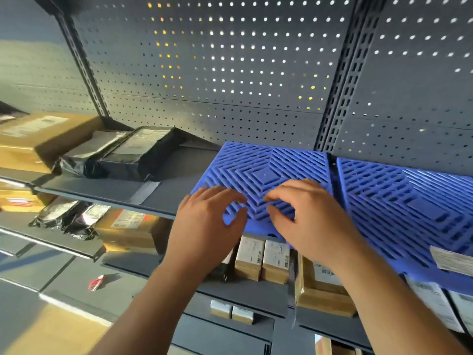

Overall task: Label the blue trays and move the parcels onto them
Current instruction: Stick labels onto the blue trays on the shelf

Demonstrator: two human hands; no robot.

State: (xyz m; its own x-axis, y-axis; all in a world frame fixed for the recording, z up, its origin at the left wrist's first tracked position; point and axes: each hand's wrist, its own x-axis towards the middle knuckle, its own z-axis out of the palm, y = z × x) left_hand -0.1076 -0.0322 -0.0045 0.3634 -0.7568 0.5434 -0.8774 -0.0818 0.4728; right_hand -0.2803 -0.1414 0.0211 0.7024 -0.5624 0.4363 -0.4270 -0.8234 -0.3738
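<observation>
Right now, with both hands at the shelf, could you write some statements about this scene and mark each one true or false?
1. The left hand and the right hand both touch the left blue tray. True.
2. Parcels lie on the right blue tray. False: its grid carries none; only a white label sits at its front edge.
3. Black-wrapped parcels lie on the same shelf, left of the trays. True.
4. The brown cardboard box stands on a tray. False: it stands on the shelf itself, far left, beyond the black-wrapped parcels.
</observation>
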